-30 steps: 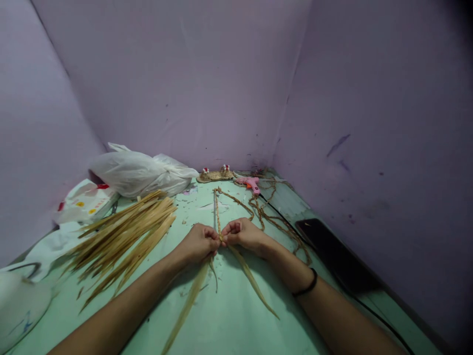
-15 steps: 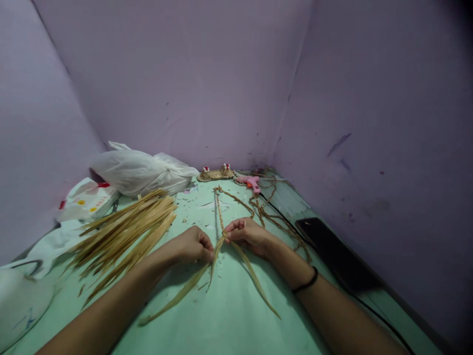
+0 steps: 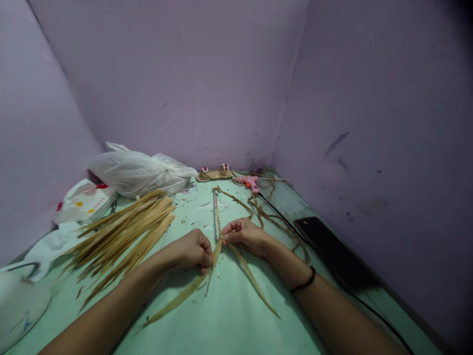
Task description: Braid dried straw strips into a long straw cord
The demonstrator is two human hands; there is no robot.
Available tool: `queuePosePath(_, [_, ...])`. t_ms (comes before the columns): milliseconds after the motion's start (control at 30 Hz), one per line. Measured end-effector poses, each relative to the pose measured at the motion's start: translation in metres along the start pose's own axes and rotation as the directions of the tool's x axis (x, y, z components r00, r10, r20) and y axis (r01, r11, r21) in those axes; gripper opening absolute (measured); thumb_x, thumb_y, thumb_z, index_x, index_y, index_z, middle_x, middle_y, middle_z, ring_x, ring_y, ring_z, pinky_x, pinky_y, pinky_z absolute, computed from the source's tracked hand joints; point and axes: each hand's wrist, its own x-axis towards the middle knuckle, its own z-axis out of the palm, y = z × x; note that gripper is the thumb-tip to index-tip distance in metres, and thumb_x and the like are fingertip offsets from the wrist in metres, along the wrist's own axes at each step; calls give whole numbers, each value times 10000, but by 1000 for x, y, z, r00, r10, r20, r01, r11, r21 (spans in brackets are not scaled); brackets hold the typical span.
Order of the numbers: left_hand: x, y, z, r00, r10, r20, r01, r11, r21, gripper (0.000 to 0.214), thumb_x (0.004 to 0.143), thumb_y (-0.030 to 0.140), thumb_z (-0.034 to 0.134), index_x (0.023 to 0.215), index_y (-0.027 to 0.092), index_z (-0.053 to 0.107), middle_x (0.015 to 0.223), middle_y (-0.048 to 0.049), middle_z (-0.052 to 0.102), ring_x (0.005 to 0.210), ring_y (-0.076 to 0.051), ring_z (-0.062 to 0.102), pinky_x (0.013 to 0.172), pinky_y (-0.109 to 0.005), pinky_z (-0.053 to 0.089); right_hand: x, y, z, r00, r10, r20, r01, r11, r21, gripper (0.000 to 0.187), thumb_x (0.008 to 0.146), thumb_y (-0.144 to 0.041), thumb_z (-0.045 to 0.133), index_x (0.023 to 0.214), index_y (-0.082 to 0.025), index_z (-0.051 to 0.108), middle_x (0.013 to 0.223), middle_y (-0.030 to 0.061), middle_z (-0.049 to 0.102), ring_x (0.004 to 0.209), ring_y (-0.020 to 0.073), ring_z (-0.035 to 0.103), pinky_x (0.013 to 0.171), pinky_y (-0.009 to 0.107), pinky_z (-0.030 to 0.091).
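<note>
A thin braid of dried straw (image 3: pixel 216 209) runs away from me across the green table (image 3: pixel 236 315). My right hand (image 3: pixel 243 234) pinches the braid's near end, fingers closed on it. My left hand (image 3: pixel 193 250) is closed on one of the loose straw strips (image 3: pixel 177 300) that fan out toward me from that end. Another loose strip (image 3: pixel 254 285) trails to the right under my right wrist, which wears a black band.
A bundle of dried straw strips (image 3: pixel 123 234) lies at the left. Behind it sit a white plastic bag (image 3: pixel 136 172) and a printed packet (image 3: pixel 86 201). A pink glue gun (image 3: pixel 249 183), small woven pieces (image 3: pixel 215 173), tangled braid (image 3: pixel 275 219) and a dark phone (image 3: pixel 325 246) lie right.
My left hand has drawn back from my right hand, pulling a loose strip out to the lower left. The right hand stays on the braid's end.
</note>
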Motion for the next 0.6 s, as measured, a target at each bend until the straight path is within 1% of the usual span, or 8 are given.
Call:
queuePosePath(200, [2, -4, 3, 1000, 17, -2, -17, 999, 34, 106, 510, 185, 493, 514, 119, 576, 434, -5, 516, 349, -57, 311, 371, -189, 208, 2, 2, -1, 1000, 9, 2, -9, 1000, -13, 209, 470, -137, 649, 665, -105, 583, 509, 5, 603, 390, 44, 419, 393, 174, 213])
queuePosePath(300, [1, -4, 3, 1000, 16, -7, -16, 999, 45, 106, 514, 192, 499, 511, 118, 575, 429, -1, 512, 354, -55, 313, 379, -188, 207, 3, 3, -3, 1000, -1, 9, 1, 1000, -6, 224, 458, -143, 658, 667, -106, 586, 509, 6, 606, 394, 44, 424, 392, 174, 217])
queuePosePath(400, [-3, 0, -2, 1000, 11, 18, -12, 999, 35, 114, 519, 205, 519, 506, 112, 583, 431, 4, 507, 350, -53, 320, 367, -188, 208, 3, 3, -2, 1000, 3, 4, -3, 1000, 26, 228, 444, -147, 661, 655, -109, 584, 497, 2, 605, 386, 46, 433, 395, 173, 242])
queuePosePath(433, [-3, 2, -4, 1000, 9, -9, -9, 1000, 11, 129, 530, 224, 531, 511, 109, 586, 430, 6, 502, 345, -52, 321, 360, -188, 205, 3, 3, -2, 1000, 5, 3, -6, 999, 47, 231, 437, -146, 663, 649, -109, 581, 495, 3, 606, 397, 53, 453, 406, 174, 266])
queuePosePath(467, [-3, 4, -6, 998, 3, -65, -5, 1000, -31, 157, 549, 254, 540, 530, 107, 593, 422, 11, 493, 338, -51, 323, 353, -187, 202, 2, 2, -1, 1000, 8, 3, -8, 997, 70, 233, 429, -145, 665, 643, -109, 579, 496, 5, 608, 417, 63, 479, 423, 176, 295])
queuePosePath(533, [-1, 9, -8, 972, -35, -231, -3, 987, -162, 215, 595, 311, 540, 601, 107, 609, 395, 25, 465, 319, -52, 321, 337, -184, 193, 2, 2, 0, 1000, 5, 2, -5, 994, 109, 230, 422, -141, 667, 631, -110, 576, 501, 9, 611, 456, 81, 519, 462, 182, 339])
queuePosePath(567, [1, 11, -8, 956, -64, -287, -6, 972, -236, 235, 613, 327, 535, 638, 106, 613, 380, 31, 452, 306, -53, 318, 329, -182, 187, 2, 3, 1, 1000, 2, 2, -3, 993, 116, 227, 422, -139, 668, 627, -110, 575, 502, 9, 612, 464, 83, 526, 470, 183, 347])
queuePosePath(600, [4, 13, -7, 950, -88, -301, -10, 951, -309, 246, 626, 331, 532, 667, 103, 616, 373, 31, 450, 296, -53, 319, 321, -181, 186, 2, 3, 2, 1000, -4, 2, 4, 993, 117, 226, 424, -137, 668, 627, -111, 575, 503, 7, 611, 467, 82, 528, 474, 183, 351])
